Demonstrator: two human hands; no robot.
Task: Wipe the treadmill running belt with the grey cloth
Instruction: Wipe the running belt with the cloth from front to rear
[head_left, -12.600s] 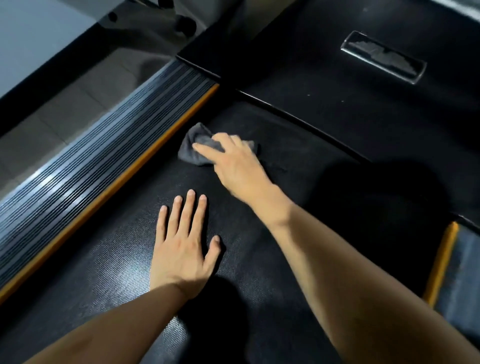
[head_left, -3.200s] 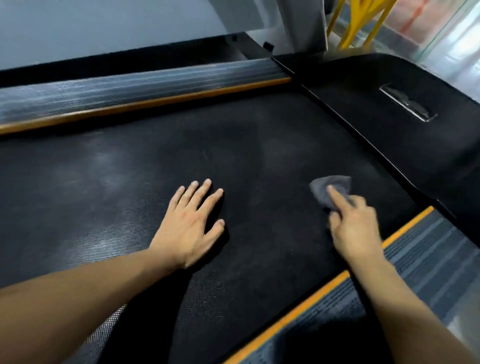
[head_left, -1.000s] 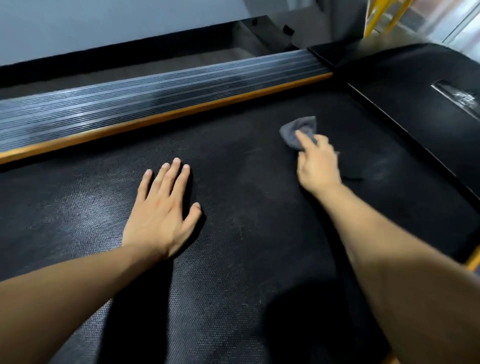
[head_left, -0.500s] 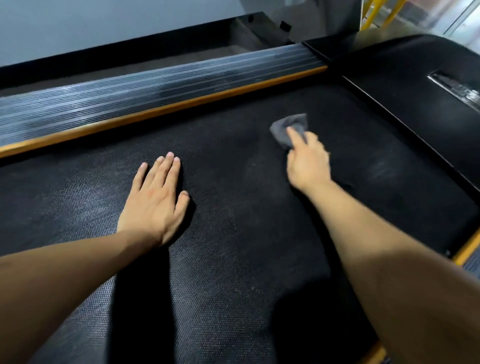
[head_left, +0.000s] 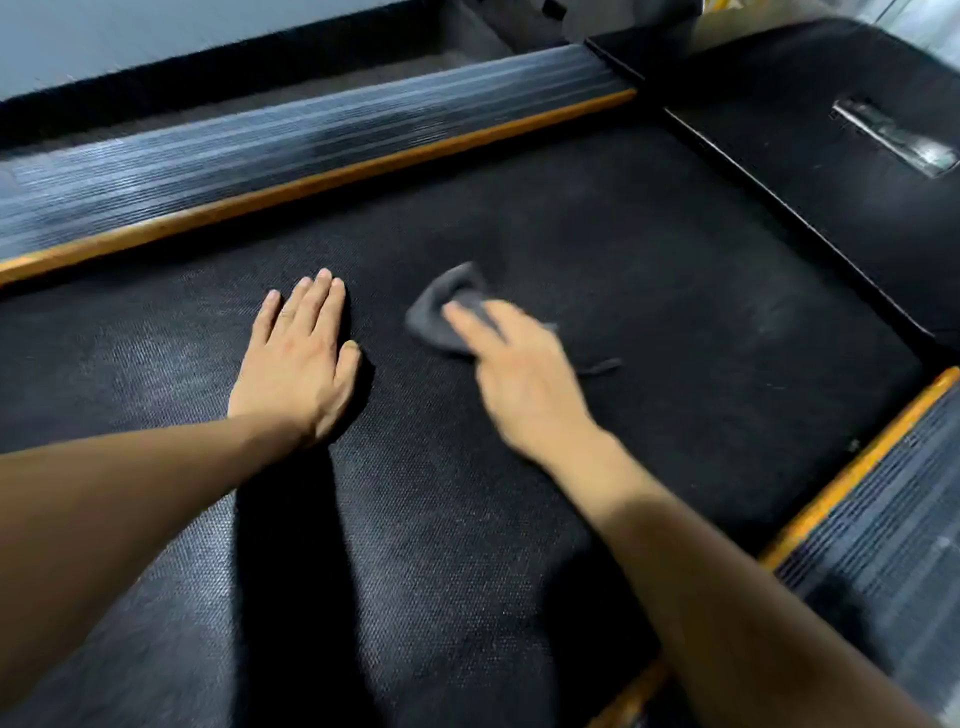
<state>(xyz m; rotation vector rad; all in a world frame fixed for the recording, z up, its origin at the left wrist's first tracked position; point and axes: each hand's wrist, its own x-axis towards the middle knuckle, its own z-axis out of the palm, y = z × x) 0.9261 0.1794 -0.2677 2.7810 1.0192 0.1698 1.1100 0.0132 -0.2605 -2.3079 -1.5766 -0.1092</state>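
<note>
- Pressing down on the crumpled grey cloth (head_left: 445, 317), the right hand (head_left: 524, 382) lies over its near part with the fingers stretched forward and flat on the fabric; the hand is blurred, so whether any finger curls round the cloth cannot be told.
- The grey cloth sits on the black textured treadmill running belt (head_left: 597, 249), about midway between its two long edges, with a thin tail of fabric trailing out to the right of the hand.
- The left hand (head_left: 298, 364) rests palm down on the belt just beside the cloth, fingers straight and together, holding nothing.
- A ribbed grey side rail with an orange strip (head_left: 311, 143) borders the belt's far edge; a matching one (head_left: 857, 519) borders its near right edge.
- A black motor cover (head_left: 810, 171) meets the belt's right end.
</note>
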